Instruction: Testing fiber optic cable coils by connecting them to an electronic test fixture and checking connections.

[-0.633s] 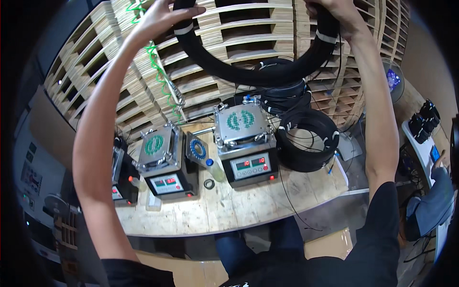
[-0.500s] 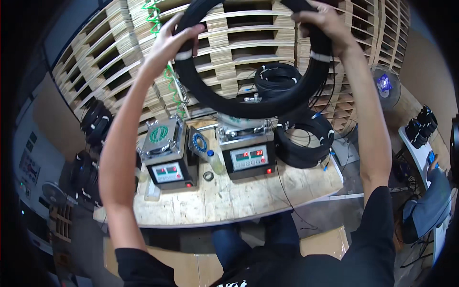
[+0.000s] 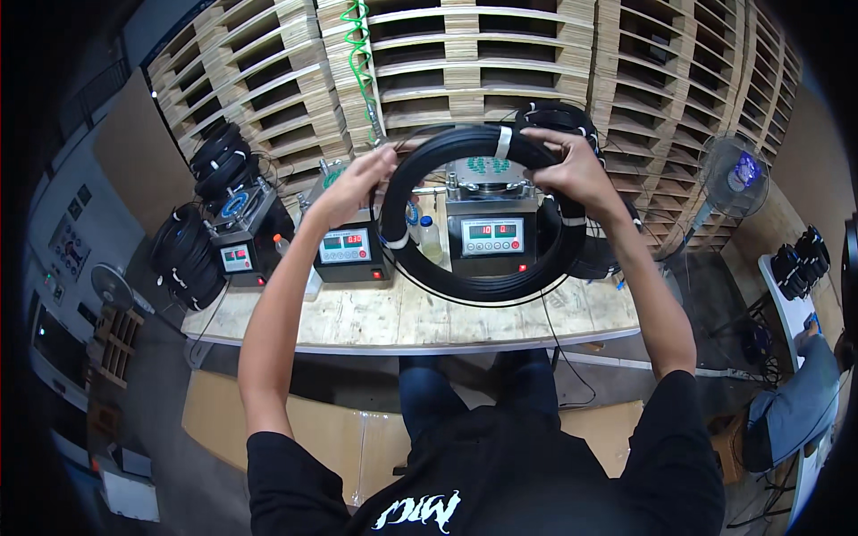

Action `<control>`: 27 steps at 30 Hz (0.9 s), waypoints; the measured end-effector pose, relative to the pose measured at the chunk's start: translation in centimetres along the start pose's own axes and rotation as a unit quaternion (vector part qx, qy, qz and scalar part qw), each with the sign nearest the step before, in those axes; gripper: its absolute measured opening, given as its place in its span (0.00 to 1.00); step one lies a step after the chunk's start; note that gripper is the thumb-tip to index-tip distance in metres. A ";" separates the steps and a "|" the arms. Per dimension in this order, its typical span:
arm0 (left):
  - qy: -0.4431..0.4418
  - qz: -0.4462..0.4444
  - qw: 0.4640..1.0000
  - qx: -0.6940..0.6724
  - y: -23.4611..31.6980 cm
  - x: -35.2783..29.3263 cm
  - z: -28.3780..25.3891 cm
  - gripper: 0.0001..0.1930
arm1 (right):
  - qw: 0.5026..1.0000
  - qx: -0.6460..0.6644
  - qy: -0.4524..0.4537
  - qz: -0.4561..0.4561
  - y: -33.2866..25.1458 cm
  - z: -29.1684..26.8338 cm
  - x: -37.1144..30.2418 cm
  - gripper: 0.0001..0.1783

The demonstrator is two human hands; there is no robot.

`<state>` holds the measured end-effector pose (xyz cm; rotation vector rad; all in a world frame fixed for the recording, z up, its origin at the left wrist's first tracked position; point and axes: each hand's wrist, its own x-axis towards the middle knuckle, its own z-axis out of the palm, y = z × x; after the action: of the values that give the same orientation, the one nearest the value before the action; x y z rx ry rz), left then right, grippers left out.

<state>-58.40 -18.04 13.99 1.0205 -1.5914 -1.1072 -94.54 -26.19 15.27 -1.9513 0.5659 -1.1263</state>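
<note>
Both hands hold up a thick coil of black cable point(image 3: 487, 288), bound with white ties, over the workbench. My left hand point(image 3: 359, 183) grips its upper left side, the fingertips partly hidden behind it. At the upper right side, my right hand point(image 3: 572, 174) clasps it with thumb and fingers. Through the ring shows a black box-shaped machine point(image 3: 490, 234) with a red display and a metal plate fixture on top. A similar machine point(image 3: 350, 255) stands left of it, and a bottle with a blue cap point(image 3: 430, 239) between them.
The wooden workbench point(image 3: 429, 323) also carries a third machine point(image 3: 239, 246) at left. More black coils point(image 3: 554, 116) sit behind, others point(image 3: 186, 255) at far left. Stacked pallets point(image 3: 487, 45) back the bench. A fan point(image 3: 737, 179) and a seated person point(image 3: 795, 393) are at right.
Both hands have brought the coil down and nearer, from high before the pallets to in front of the middle machine. My view has shifted, with the third machine now showing at left.
</note>
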 end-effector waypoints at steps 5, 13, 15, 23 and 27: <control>0.054 0.082 0.969 0.225 -5.3 0.4 3.2 0.34 | 0.995 0.020 -0.018 0.091 4.6 1.1 -1.2 0.34; 0.237 0.066 0.959 0.143 -13.2 3.2 7.4 0.19 | 0.996 -0.004 -0.029 0.085 13.1 0.1 -1.6 0.35; 0.253 0.034 0.963 0.088 -13.3 4.7 7.2 0.19 | 0.992 -0.017 -0.041 0.115 13.4 -0.8 -0.3 0.34; 0.233 -0.053 0.971 0.014 -13.6 11.6 4.1 0.17 | 0.994 -0.095 0.026 0.039 19.3 -5.0 4.9 0.26; 0.243 -0.065 0.967 0.053 -14.0 13.8 3.0 0.22 | 0.994 -0.081 -0.013 0.075 19.1 -5.8 7.7 0.26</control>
<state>-62.81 -34.08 3.09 1.3633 -1.2084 -0.7803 -95.50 -45.12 5.31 -2.0198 0.7971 -0.9848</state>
